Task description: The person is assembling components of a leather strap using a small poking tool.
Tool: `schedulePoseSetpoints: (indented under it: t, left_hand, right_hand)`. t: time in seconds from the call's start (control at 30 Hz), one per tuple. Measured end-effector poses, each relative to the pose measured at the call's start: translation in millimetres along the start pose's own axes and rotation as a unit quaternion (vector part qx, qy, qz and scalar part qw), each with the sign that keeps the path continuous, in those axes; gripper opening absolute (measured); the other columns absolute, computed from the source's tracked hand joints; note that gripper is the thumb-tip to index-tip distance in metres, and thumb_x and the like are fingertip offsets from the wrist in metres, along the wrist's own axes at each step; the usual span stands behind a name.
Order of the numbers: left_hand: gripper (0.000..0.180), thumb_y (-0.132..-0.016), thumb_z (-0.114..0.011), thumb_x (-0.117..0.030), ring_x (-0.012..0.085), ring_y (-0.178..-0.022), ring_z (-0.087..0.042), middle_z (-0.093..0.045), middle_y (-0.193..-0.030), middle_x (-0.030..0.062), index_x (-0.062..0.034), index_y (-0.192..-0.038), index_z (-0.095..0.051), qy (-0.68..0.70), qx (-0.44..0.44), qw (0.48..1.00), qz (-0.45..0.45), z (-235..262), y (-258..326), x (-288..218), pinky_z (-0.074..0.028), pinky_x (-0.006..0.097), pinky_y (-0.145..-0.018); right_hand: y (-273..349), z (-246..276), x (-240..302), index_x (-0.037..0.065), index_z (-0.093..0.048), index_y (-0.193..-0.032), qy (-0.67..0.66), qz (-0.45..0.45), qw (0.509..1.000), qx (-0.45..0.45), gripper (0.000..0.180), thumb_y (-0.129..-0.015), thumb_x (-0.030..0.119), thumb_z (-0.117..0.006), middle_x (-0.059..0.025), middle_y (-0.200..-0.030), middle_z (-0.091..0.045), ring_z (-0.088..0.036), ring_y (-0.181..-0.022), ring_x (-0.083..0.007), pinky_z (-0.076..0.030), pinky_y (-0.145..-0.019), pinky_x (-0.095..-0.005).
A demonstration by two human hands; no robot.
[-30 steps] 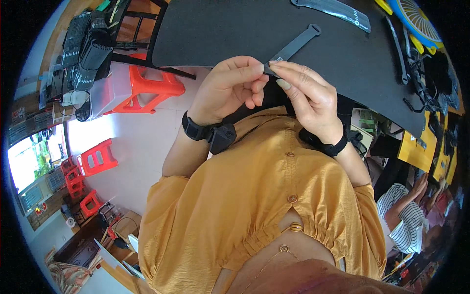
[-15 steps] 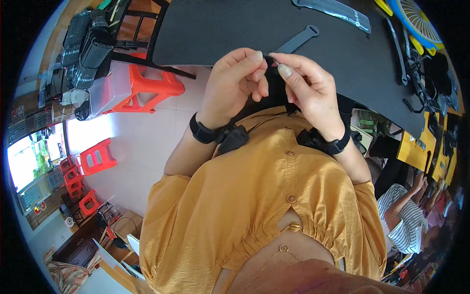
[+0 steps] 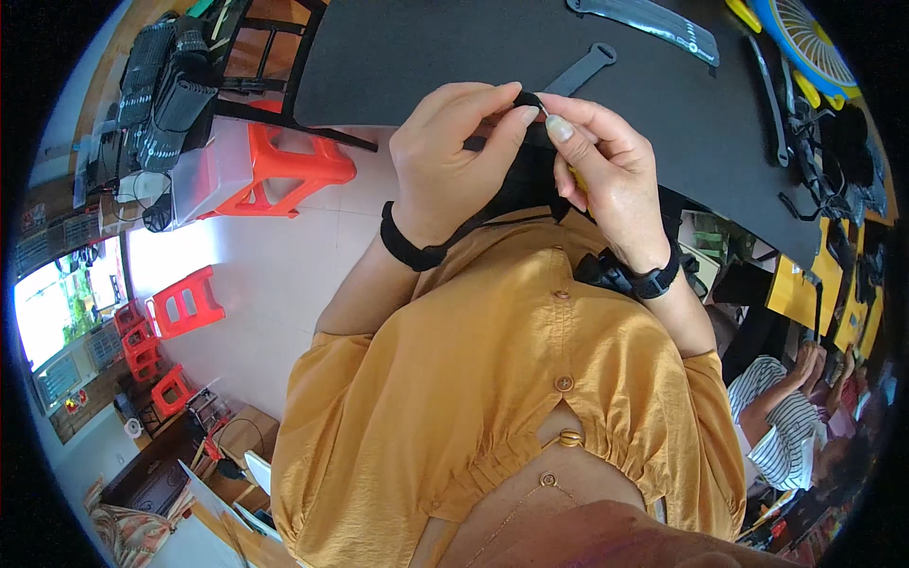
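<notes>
Close together at the table's near edge, both my hands work on something small. A short, dark, curled strip (image 3: 527,98) is pinched between the thumb and forefinger of my left hand (image 3: 450,156). My right hand (image 3: 611,161) closes on a thin metal pin-like tool (image 3: 543,110), its tip meeting the strip. A bit of yellow shows under the right fingers; whether it belongs to the tool is hidden. Just beyond my hands, a grey strap (image 3: 582,71) with a slotted end lies on the dark table (image 3: 426,57).
A flat packaged item (image 3: 649,26) lies at the far side of the table. On the right are a blue-and-yellow fan (image 3: 805,43) and tangled black straps (image 3: 819,161). Red stools (image 3: 284,166) stand to the left. Another person in stripes (image 3: 781,417) sits at the right.
My left hand has turned, and its fingers now pinch the dark strip more visibly. The right hand has shifted slightly, showing more of the thin metal tool.
</notes>
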State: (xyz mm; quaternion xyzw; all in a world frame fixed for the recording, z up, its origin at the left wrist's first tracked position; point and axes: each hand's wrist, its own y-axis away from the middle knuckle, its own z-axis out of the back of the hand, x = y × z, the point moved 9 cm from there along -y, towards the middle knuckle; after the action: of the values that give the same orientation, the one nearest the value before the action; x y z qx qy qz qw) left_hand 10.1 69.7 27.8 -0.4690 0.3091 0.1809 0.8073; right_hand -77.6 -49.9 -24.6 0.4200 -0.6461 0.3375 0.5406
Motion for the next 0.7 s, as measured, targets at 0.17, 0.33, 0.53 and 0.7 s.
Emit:
schedulePoseSetpoints:
  t: [0.17, 0.33, 0.53, 0.7]
  left_hand:
    - [0.021, -0.076, -0.077, 0.000, 0.0113, -0.070, -0.067, -0.071, -0.088, 0.0100, 0.0005, -0.096, -0.072, -0.009, 0.001, 1.000, -0.017, -1.2, -2.9, -3.5, -0.054, 0.021, -0.060]
    - [0.023, -0.074, -0.076, 0.002, 0.0123, -0.069, -0.069, -0.071, -0.087, 0.0104, 0.0007, -0.096, -0.072, -0.029, 0.000, 0.999, -0.030, -4.8, -2.4, -5.8, -0.056, 0.022, -0.061]
    - [0.022, -0.073, -0.073, 0.005, 0.0111, -0.070, -0.070, -0.071, -0.088, 0.0094, 0.0005, -0.094, -0.072, -0.014, -0.026, 1.000, 0.007, -6.7, 3.4, 1.8, -0.056, 0.021, -0.062]
    - [0.020, -0.071, -0.072, 0.003, 0.0147, -0.069, -0.070, -0.070, -0.085, 0.0101, 0.0004, -0.091, -0.071, 0.003, -0.040, 0.998, 0.038, -7.6, 7.5, 9.3, -0.059, 0.024, -0.063]
  right_hand:
    - [0.7, 2.2, 0.5, 0.007, -0.067, -0.118, 0.032, -0.003, 0.999, -0.019, 0.022, -0.098, 0.012, -0.058, 0.0050, -0.070, -0.059, -0.048, -0.053, -0.0017, -0.039, -0.047, -0.0171]
    - [1.8, 4.9, 0.5, 0.009, -0.070, -0.115, 0.089, 0.017, 0.995, -0.047, 0.021, -0.096, 0.012, -0.061, 0.0030, -0.078, -0.066, -0.050, -0.054, -0.0022, -0.041, -0.049, -0.0175]
    - [3.0, 4.8, 1.5, 0.008, -0.071, -0.113, 0.146, 0.083, 0.984, -0.064, 0.021, -0.094, 0.009, -0.063, -0.0062, -0.093, -0.073, -0.065, -0.076, -0.0092, -0.052, -0.067, -0.0228]
    - [2.9, 7.1, -1.0, 0.009, -0.071, -0.113, 0.174, 0.089, 0.978, -0.070, 0.021, -0.093, 0.009, -0.064, -0.0096, -0.097, -0.073, -0.068, -0.086, -0.0124, -0.053, -0.074, -0.0244]
